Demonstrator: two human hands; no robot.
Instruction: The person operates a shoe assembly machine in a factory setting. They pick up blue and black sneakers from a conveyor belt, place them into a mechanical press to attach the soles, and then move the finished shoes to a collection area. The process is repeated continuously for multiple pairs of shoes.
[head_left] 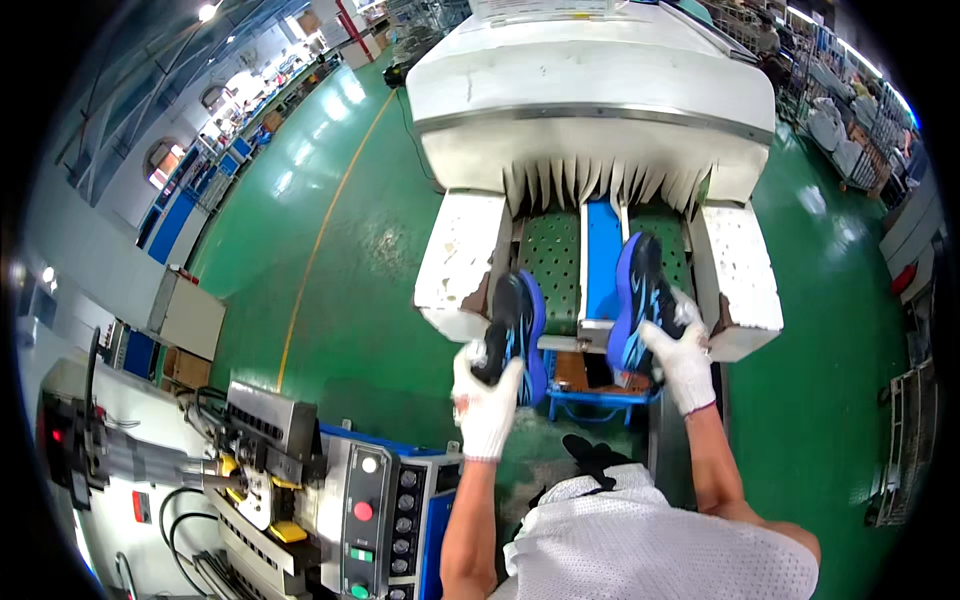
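In a white knit glove, my left hand point(487, 403) grips a black sports shoe point(508, 330) with light-blue streaks and a thick purple-blue sole. My right hand point(683, 362), gloved alike, is closed round the heel end of a matching shoe point(650, 305). Both toes point away from me, toward the mouth of a white tunnel machine point(595, 75). The left shoe is in front of a green perforated conveyor belt point(550, 255); the right one partly covers a second green belt point(665, 225). Between the belts runs a blue strip point(603, 255).
Pale cut-strip curtains point(590, 180) hang across the tunnel opening. White side blocks point(460, 250) flank the belts. Below stands a blue-framed stool or rack point(600, 395). A control panel point(365, 510) with coloured buttons and a press-like machine point(270, 470) are at left. Wire carts point(905, 440) line the right.
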